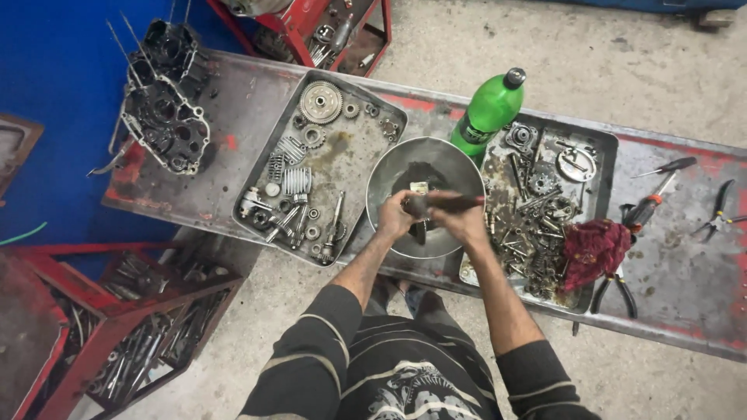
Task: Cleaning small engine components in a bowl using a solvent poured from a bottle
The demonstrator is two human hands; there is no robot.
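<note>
Head: hands (397,216) perhaps brushing part (418,207)

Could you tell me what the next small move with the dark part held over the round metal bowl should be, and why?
Probably keep stroking the dark-handled brush in the right hand along the dark metal part gripped by the left hand. Both hands sit directly above the round metal bowl, so anything brushed off should fall into it, not onto the grey metal trays beside it.

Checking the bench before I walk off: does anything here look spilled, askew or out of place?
Yes: a green plastic bottle stands among the greasy parts, between the bowl and the right tray, and that tray's floor is smeared with dark oil.
</note>
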